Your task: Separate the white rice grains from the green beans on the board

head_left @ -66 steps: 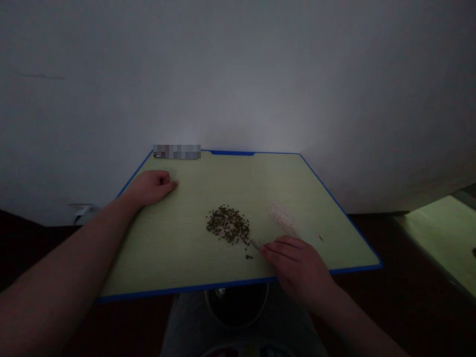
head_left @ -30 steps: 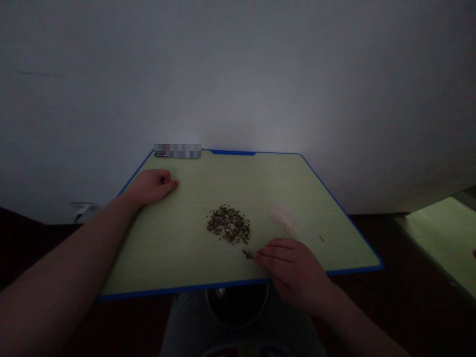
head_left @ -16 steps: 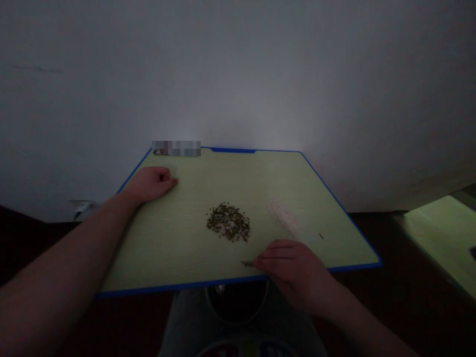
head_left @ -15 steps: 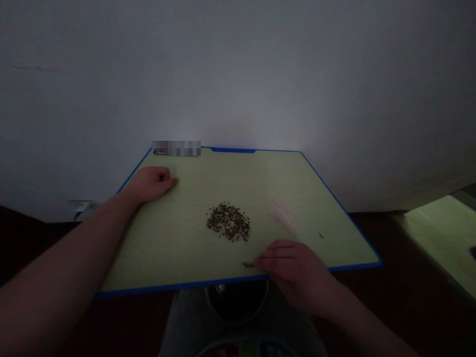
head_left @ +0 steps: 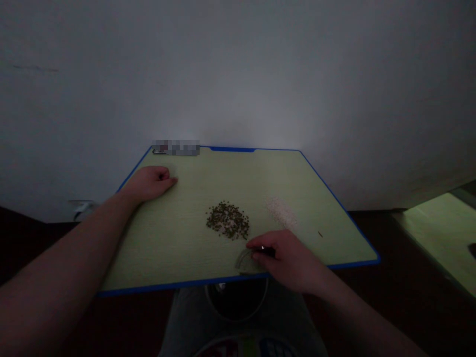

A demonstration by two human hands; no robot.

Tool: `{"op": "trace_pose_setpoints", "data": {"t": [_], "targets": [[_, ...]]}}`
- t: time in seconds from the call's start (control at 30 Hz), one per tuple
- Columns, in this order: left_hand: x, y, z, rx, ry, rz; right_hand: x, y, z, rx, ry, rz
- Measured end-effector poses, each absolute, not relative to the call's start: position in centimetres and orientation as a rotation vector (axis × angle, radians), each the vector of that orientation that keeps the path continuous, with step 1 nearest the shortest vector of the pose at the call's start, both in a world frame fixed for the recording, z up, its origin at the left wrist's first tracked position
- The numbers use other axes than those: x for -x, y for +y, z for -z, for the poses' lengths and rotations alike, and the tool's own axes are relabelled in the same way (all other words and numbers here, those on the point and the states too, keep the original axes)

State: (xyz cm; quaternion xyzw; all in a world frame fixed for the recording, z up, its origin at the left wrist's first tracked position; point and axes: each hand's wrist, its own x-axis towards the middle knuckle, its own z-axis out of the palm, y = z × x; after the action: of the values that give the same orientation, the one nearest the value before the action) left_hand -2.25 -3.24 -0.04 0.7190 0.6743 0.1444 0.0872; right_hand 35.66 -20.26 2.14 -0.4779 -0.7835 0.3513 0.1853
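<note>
Our right hand (head_left: 288, 258) is half closed and pinches a slim dark object (head_left: 267, 252) between the fingers. Just below it, near the front edge of the board, lies a curved clear piece (head_left: 244, 261); we cannot tell if the two are joined. A dark seed pile (head_left: 227, 220) is close beside the hand, and pale grains (head_left: 281, 212) lie farther back on the green cutting board (head_left: 238, 148). Our left hand (head_left: 150, 183) rests loosely curled on the board, holding nothing.
</note>
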Motion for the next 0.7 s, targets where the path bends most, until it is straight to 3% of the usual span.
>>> {"op": "trace_pose_setpoints", "data": {"t": [0.27, 0.53, 0.7], "targets": [[2.2, -3.4, 0.0, -2.128, 2.006, -0.446, -35.9, -22.6, -2.4, 1.289, -2.188, -0.943], [2.0, -3.5, -0.3, -2.133, 1.999, -0.432, -33.8, -25.8, -0.5, 0.954, -2.352, 0.11], [2.1, -3.7, -0.3, -2.129, 1.996, -0.409, -32.0, -26.0, 0.1, 1.05, -2.367, 0.325]]}}
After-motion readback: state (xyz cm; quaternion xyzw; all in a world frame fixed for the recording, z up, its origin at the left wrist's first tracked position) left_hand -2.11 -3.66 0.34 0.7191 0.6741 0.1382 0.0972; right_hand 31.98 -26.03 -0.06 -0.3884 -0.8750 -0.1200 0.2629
